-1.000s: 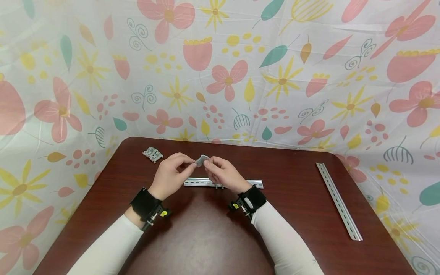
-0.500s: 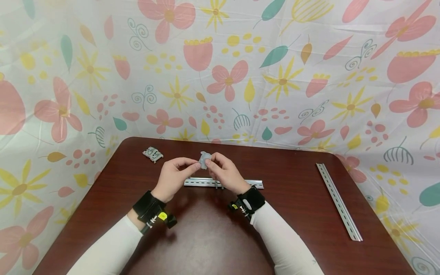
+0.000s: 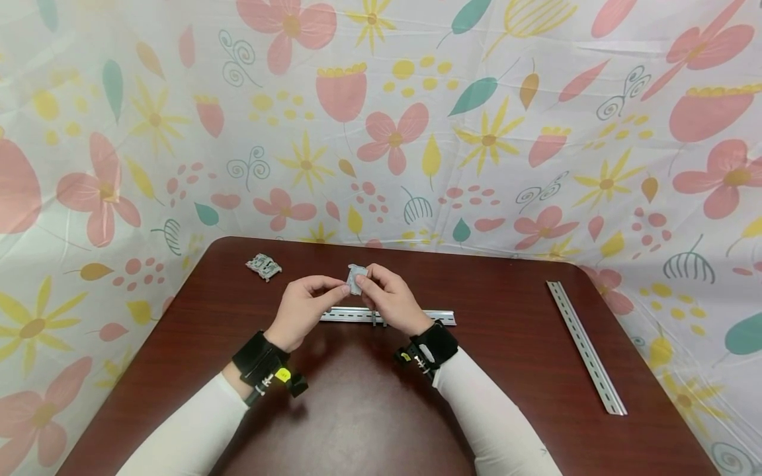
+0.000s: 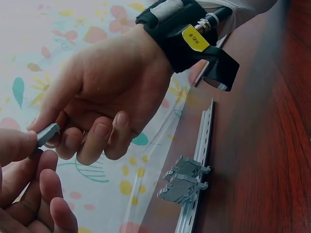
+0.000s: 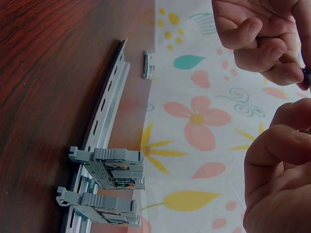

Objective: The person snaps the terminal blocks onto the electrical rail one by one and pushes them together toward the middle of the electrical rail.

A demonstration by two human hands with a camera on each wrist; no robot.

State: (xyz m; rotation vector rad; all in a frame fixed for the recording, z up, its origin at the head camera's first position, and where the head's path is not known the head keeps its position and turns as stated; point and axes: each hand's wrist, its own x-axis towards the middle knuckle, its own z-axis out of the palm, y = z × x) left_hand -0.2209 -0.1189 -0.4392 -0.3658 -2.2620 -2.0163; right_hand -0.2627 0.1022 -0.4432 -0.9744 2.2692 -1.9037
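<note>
Above the middle of the table, in the head view, my two hands meet at a small, flat grey terminal block (image 3: 355, 272). My right hand (image 3: 394, 303) pinches it, thumb over its broad face. My left hand (image 3: 305, 309) pinches its lower left edge between thumb and forefinger. The left wrist view shows the terminal block (image 4: 47, 136) edge-on between the fingertips of both hands. Under the hands lies a slotted metal DIN rail (image 3: 348, 315). Two similar terminal blocks (image 5: 119, 167) are clipped on this rail side by side with a gap between them, clearest in the right wrist view.
More grey terminal blocks (image 3: 264, 266) lie at the table's back left. A second DIN rail (image 3: 586, 347) lies lengthwise along the right side. Behind the dark wooden table (image 3: 500, 370) hangs a flower-patterned cloth (image 3: 440, 132).
The terminal block has turned from slanted to showing its broad face upright. My left hand has shifted slightly down and right; my right hand has barely moved.
</note>
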